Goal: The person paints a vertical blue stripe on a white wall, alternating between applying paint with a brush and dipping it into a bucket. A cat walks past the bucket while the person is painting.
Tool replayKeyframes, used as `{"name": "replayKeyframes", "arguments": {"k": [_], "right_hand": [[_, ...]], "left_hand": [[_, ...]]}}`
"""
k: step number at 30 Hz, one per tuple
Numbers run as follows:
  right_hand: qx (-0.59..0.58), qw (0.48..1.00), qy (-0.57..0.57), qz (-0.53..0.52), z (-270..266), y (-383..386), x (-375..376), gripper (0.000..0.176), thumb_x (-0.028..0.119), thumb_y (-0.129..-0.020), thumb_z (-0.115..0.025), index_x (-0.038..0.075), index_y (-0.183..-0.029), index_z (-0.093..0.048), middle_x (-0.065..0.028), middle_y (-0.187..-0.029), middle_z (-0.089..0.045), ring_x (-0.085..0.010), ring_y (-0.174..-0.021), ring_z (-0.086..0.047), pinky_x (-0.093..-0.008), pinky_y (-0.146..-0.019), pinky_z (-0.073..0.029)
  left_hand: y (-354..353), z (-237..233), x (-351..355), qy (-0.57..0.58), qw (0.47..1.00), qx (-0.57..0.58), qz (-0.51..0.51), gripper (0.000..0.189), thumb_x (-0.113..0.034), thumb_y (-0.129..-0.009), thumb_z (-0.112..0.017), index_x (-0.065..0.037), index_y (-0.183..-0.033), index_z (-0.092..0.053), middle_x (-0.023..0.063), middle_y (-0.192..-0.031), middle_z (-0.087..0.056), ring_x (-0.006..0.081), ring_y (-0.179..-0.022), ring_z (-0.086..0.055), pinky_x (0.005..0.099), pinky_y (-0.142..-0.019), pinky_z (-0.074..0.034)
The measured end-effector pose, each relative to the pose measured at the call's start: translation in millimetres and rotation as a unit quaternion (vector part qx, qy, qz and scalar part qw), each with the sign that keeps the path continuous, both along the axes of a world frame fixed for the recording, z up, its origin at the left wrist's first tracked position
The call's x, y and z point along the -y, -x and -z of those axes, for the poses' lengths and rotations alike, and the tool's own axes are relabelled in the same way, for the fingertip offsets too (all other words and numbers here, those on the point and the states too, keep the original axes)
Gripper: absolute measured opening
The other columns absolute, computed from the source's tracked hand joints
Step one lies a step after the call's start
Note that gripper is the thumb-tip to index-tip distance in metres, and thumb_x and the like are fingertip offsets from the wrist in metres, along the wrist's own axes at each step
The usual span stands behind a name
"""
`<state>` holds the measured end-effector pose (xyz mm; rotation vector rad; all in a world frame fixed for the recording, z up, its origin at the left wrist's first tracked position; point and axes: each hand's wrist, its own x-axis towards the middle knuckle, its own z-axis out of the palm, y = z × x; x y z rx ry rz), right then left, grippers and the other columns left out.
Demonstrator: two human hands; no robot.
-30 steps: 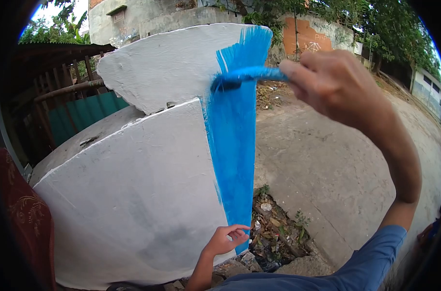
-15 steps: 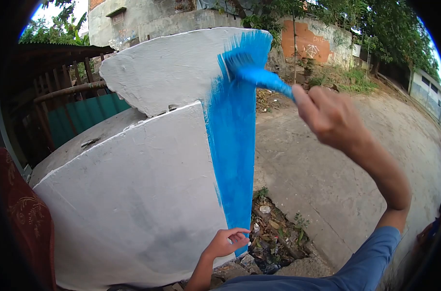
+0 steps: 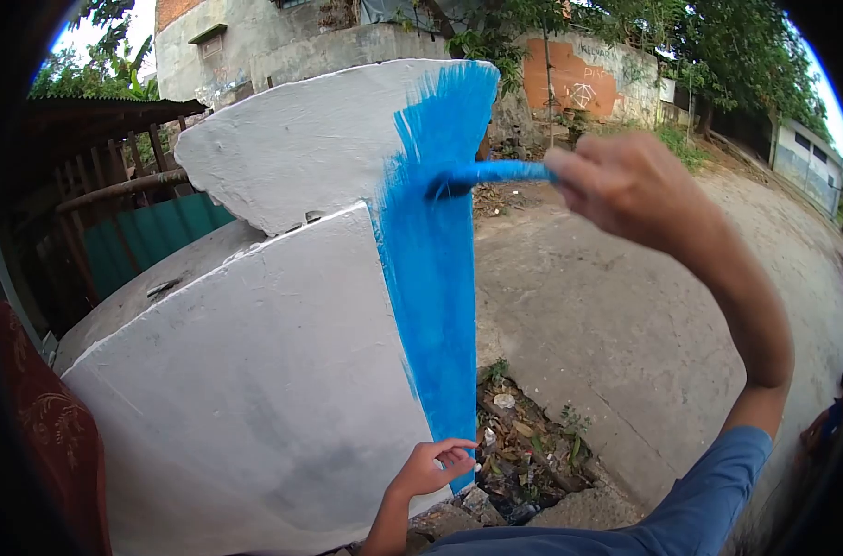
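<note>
My right hand (image 3: 616,190) is closed round the handle of a blue-smeared paintbrush (image 3: 505,172). Its dark bristles press on the wet blue strip (image 3: 431,287) along the right end of a white plastered wall (image 3: 245,371). The blue has ragged brush-mark edges at the top left, where it meets the white upper slab (image 3: 301,139). Low down, my left hand (image 3: 432,466) hovers in front of the foot of the blue strip, fingers loosely bent and apart, holding nothing.
Right of the wall foot lies a ditch of leaves and litter (image 3: 523,435), bordered by a concrete pavement (image 3: 616,306). Dark red patterned cloth (image 3: 55,426) hangs at the left edge. A shed roof (image 3: 97,116) stands behind on the left.
My right hand has brought the brush down from the upper slab, and its handle now lies nearly level. Blue covers more of the upper right area. My left hand stays put.
</note>
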<state>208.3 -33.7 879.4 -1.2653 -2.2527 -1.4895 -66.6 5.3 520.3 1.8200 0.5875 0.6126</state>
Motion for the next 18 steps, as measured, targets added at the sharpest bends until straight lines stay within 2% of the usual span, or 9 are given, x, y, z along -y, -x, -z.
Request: {"name": "replayKeyframes", "arguments": {"k": [2, 5, 7, 8, 10, 14, 16, 17, 18], "right_hand": [[-0.006, 1.0, -0.027, 0.013, -20, -7, -4, 0.011, 0.01, -0.086, -0.061, 0.005, -0.076, -0.059, -0.0037, -0.053, -0.048, -0.0144, -0.049, -0.051, -0.034, -0.041, -0.041], [0.001, 0.995, -0.087, -0.041, -46, -26, -4, 0.007, 0.008, -0.088, -0.062, 0.002, -0.083, -0.063, -0.0054, -0.057, -0.053, -0.0152, -0.047, -0.05, -0.0321, -0.044, -0.042], [0.0, 0.984, -0.157, -0.083, -55, -34, -1, 0.012, 0.008, -0.086, -0.065, -0.001, -0.094, -0.066, -0.0077, -0.062, -0.059, -0.0164, -0.046, -0.05, -0.0303, -0.046, -0.043], [0.001, 0.984, -0.158, -0.084, -56, -39, 1, 0.012, 0.008, -0.086, -0.065, -0.001, -0.094, -0.066, -0.0077, -0.062, -0.059, -0.0164, -0.046, -0.05, -0.0303, -0.046, -0.043], [-0.033, 0.983, -0.164, -0.071, -58, -47, 5, 0.022, 0.008, -0.085, -0.066, -0.002, -0.104, -0.066, -0.0106, -0.067, -0.063, -0.0173, -0.047, -0.052, -0.0304, -0.046, -0.044], [-0.062, 0.975, -0.199, -0.076, -39, -45, -6, 0.014, 0.008, -0.086, -0.064, -0.002, -0.096, -0.065, -0.0088, -0.063, -0.059, -0.0157, -0.046, -0.05, -0.0296, -0.044, -0.043], [-0.114, 0.987, -0.113, 0.011, -21, -34, -12, 0.01, 0.008, -0.088, -0.062, -0.001, -0.087, -0.062, -0.0064, -0.059, -0.055, -0.014, -0.044, -0.046, -0.0287, -0.04, -0.04], [-0.076, 0.985, -0.152, -0.024, -12, -34, -18, 0.011, 0.008, -0.088, -0.06, 0.0, -0.08, -0.058, -0.0037, -0.056, -0.049, -0.0126, -0.044, -0.043, -0.0287, -0.037, -0.037], [-0.077, 0.985, -0.153, -0.024, -6, -34, -18, 0.011, 0.008, -0.088, -0.06, 0.0, -0.08, -0.058, -0.0037, -0.056, -0.049, -0.0126, -0.044, -0.043, -0.0287, -0.037, -0.037]], "left_hand": [[2, 2, 1, 0.003, 1.0, 0.007, -0.006, 0.029, -0.017, -0.088, -0.071, -0.005, -0.114, -0.068, 0.0026, -0.085, -0.07, 0.0085, -0.077, -0.063, 0.0246, -0.073, -0.05], [3, 6, 0, 0.005, 1.0, 0.01, -0.008, 0.029, -0.017, -0.087, -0.071, -0.005, -0.114, -0.068, 0.0025, -0.085, -0.07, 0.0084, -0.077, -0.063, 0.0244, -0.074, -0.05], [3, 4, 0, 0.006, 1.0, 0.012, -0.006, 0.029, -0.017, -0.087, -0.071, -0.005, -0.114, -0.068, 0.0026, -0.085, -0.07, 0.0084, -0.077, -0.063, 0.0246, -0.074, -0.05], [3, 3, 0, 0.006, 1.0, 0.012, -0.006, 0.029, -0.017, -0.087, -0.071, -0.005, -0.114, -0.068, 0.0026, -0.085, -0.07, 0.0084, -0.077, -0.063, 0.0246, -0.074, -0.05], [3, 1, 0, 0.01, 1.0, 0.011, -0.004, 0.029, -0.017, -0.088, -0.071, -0.005, -0.114, -0.068, 0.0026, -0.086, -0.07, 0.0085, -0.078, -0.063, 0.0247, -0.074, -0.05], [2, 5, -1, 0.007, 1.0, 0.008, 0.0, 0.029, -0.017, -0.088, -0.071, -0.006, -0.114, -0.068, 0.0026, -0.086, -0.07, 0.0084, -0.077, -0.063, 0.0245, -0.074, -0.05], [1, 5, -2, 0.013, 1.0, 0.003, 0.003, 0.029, -0.018, -0.088, -0.07, -0.006, -0.114, -0.067, 0.0026, -0.086, -0.07, 0.0082, -0.077, -0.063, 0.0244, -0.073, -0.05], [1, 6, -3, 0.011, 1.0, 0.003, 0.004, 0.029, -0.018, -0.088, -0.07, -0.006, -0.114, -0.067, 0.0026, -0.086, -0.07, 0.0082, -0.077, -0.063, 0.0244, -0.073, -0.05], [1, 8, -3, 0.014, 1.0, 0.01, 0.003, 0.032, -0.023, -0.087, -0.072, -0.007, -0.115, -0.068, 0.0025, -0.086, -0.07, 0.0082, -0.075, -0.062, 0.0249, -0.072, -0.049]]}}
